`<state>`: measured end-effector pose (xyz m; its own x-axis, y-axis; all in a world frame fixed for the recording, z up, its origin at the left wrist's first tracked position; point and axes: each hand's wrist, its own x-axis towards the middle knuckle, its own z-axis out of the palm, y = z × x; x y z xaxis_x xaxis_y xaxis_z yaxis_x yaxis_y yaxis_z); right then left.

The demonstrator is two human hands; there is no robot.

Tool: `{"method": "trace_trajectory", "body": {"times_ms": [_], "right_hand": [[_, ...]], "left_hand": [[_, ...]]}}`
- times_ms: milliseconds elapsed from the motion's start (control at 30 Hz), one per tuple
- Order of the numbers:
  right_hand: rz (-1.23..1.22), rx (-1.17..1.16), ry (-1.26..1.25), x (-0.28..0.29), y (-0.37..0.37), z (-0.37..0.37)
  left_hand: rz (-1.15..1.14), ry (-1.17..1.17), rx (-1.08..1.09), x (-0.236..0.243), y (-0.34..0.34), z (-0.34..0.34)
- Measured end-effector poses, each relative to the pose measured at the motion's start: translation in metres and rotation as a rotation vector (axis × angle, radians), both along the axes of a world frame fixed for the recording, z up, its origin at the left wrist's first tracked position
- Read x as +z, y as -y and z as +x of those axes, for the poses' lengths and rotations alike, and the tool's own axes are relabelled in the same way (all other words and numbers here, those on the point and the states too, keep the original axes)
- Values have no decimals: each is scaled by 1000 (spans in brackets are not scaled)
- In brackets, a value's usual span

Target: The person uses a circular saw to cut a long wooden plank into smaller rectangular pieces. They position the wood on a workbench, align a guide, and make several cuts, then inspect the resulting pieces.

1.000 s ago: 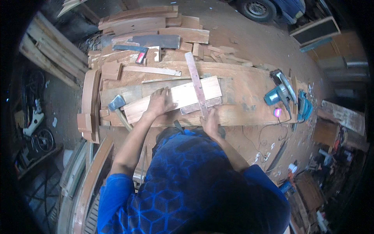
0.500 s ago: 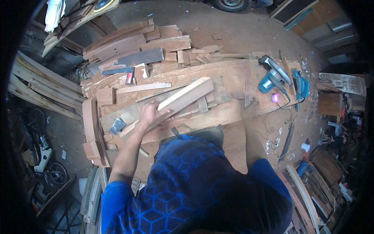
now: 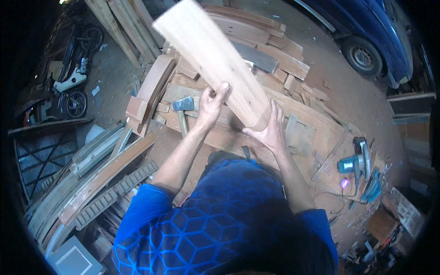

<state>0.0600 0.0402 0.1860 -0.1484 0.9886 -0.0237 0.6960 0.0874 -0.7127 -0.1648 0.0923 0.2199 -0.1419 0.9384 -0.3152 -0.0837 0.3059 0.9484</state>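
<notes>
A pale wooden board (image 3: 215, 57) is raised at a slant over the workbench (image 3: 330, 149), its far end toward the upper left. My left hand (image 3: 211, 103) grips its left edge with the thumb on the face. My right hand (image 3: 268, 128) holds the near end, fingers along the right edge and thumb at the lower corner. An axe-like tool (image 3: 182, 103) with a grey metal head and wooden handle lies on the bench just left of my left hand, among offcuts (image 3: 137, 107) and loose planks.
A teal circular saw (image 3: 348, 164), a teal power tool (image 3: 372, 188) and a pink glowing object (image 3: 344, 183) sit at the bench's right end. A blue vehicle (image 3: 385, 41) stands upper right, a motorbike (image 3: 75, 78) upper left. Long timbers (image 3: 105, 176) lie at lower left.
The board has risen off the bench and swung toward the upper left. My right hand has left the narrow strip it held and moved onto the board. The view has turned.
</notes>
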Motion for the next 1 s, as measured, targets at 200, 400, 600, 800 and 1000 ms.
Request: {"method": "trace_trajectory", "body": {"times_ms": [200,400,600,800,1000], "right_hand": [[-76,346,152,-82,-9,3],[-142,469,153,-131,-16,25],[-143,379,464,-139,3,41],[-213,-151,425,-135,54,76],[-221,-544,138,-172,78,136]], "left_hand": [[-165,180,212,-94,10,-78],[189,119,600,-142,-49,-233],[-110,-127,282,-236,-17,-247],[-154,-718,92,-256,-3,-211],[-122,-1020,-6,-241,-10,-192]]}}
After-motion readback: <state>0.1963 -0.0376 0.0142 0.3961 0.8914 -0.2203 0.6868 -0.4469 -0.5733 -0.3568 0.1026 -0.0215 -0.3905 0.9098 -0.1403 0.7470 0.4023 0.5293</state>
